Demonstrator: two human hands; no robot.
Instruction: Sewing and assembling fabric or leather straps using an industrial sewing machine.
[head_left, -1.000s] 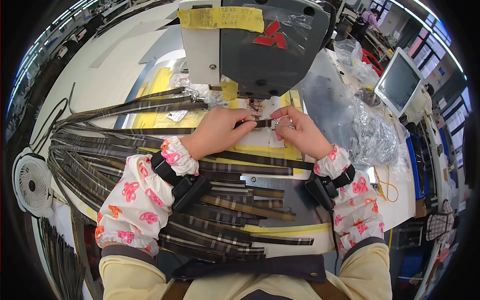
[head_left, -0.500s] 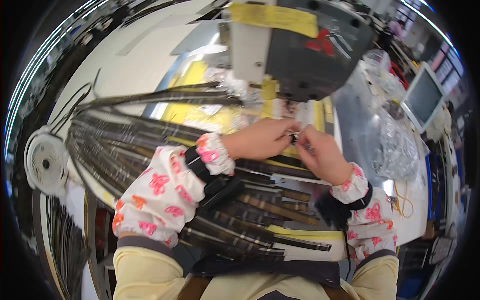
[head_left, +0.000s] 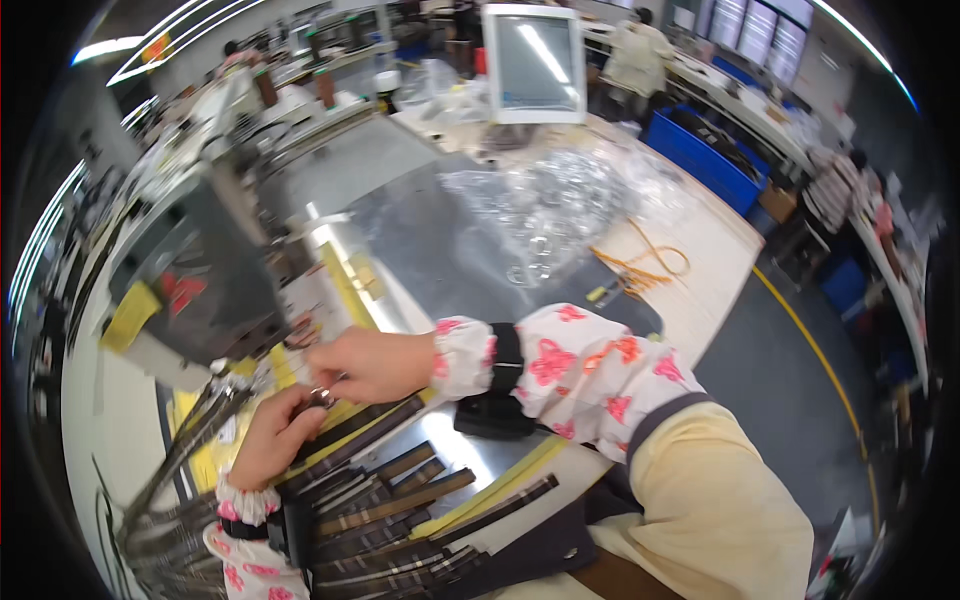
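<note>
My left hand (head_left: 273, 435) is closed on a small metal ring fitting (head_left: 321, 397) at a strap's end, below the dark sewing machine head (head_left: 205, 260). My right hand (head_left: 369, 364) meets it from the right with curled fingers, pinching at the same fitting; the fingertips are partly hidden and blurred. Many dark plaid straps (head_left: 420, 491) lie fanned under and around my hands, over yellow strips (head_left: 505, 480) and a metal plate.
A clear plastic bag pile (head_left: 550, 205), orange cord (head_left: 640, 278) and a screen (head_left: 532, 62) are on the worktable (head_left: 700, 240). A blue bin (head_left: 697, 160) stands beyond it at right. People (head_left: 635, 55) are at other benches in the background.
My view has swung to the right, so the machine now sits at left. My hands have drawn together on the metal fitting, the right forearm now stretching leftward across the view.
</note>
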